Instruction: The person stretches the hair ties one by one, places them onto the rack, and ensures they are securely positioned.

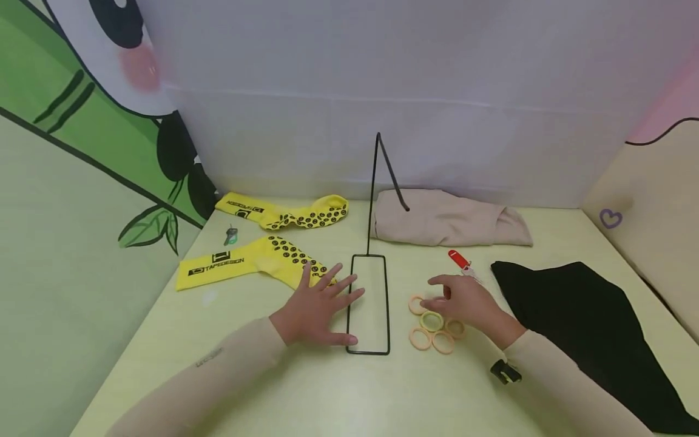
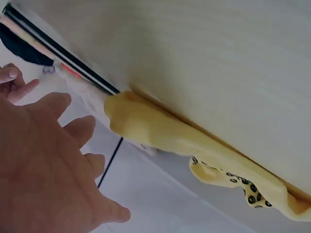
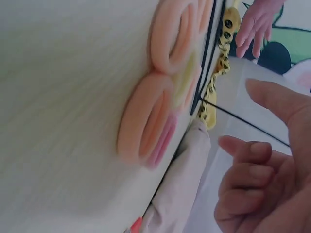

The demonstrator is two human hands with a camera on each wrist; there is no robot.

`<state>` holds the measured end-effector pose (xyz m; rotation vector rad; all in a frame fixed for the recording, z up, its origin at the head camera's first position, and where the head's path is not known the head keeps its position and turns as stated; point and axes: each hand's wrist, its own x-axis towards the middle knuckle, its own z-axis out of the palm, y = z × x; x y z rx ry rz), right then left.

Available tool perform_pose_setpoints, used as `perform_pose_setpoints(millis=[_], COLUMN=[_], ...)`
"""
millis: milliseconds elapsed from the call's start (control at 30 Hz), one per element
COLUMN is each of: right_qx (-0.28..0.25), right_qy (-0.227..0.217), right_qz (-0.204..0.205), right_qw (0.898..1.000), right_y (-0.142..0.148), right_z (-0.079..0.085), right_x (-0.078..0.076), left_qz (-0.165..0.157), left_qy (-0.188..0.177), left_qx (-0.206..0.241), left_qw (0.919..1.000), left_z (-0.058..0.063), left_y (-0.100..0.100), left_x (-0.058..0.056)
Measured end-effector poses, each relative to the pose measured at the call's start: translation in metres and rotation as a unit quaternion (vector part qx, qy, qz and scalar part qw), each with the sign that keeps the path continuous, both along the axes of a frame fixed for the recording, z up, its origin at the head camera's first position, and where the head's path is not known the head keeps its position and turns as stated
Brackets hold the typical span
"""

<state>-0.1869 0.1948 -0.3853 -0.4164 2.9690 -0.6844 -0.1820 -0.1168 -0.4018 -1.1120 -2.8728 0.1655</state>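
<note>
Status: the right grip (image 1: 464, 303), a bare hand, is above a cluster of thick, matte, pale-orange rings (image 3: 135, 121) on the pale-topped bench (image 1: 355, 394), right of a black wire stand with a rectangular base (image 1: 372, 206). Its thumb and forefinger are apart, with nothing between them. The left grip (image 1: 317, 312) spreads its fingers over the base's left side and holds nothing; contact with the wire cannot be confirmed.

Caution:
1. The rings appear to touch. A wide pinch may drag neighbours along, including the pale-yellow ring (image 3: 184, 80) at the centre.
2. The stand is tall on a thin frame; a knock could tip or slide it (the slanting arm is a likely snag).
3. The yellow sock with black print (image 1: 240, 265) ends behind the left fingers and could be swept aside.

Visibility limits: the right grip masks part of the cluster in the head view. A pink ring (image 3: 164, 141) is partly hidden in the right wrist view. Ring count is uncertain. The black cloth (image 1: 579, 321) is cut off at the right edge.
</note>
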Motion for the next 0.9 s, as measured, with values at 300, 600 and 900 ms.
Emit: perform_pose_setpoints(millis=[300, 600, 900], right_qx=[0.078, 0.107, 0.103], right_qy=[-0.081, -0.094, -0.079], right_qz=[-0.018, 0.0, 0.008], right_qw=[0.994, 0.99, 0.992], right_y=[-0.023, -0.03, -0.03], right_z=[-0.002, -0.001, -0.004], right_x=[-0.007, -0.013, -0.016], left_qz=[0.002, 0.012, 0.019], left_qy=[-0.057, -0.051, -0.062], left_qx=[-0.061, -0.095, -0.112], left_qw=[0.9965, 0.994, 0.9915], left_z=[0.001, 0.004, 0.01], left_y=[0.004, 0.009, 0.015], left_x=[0.006, 0.003, 0.004])
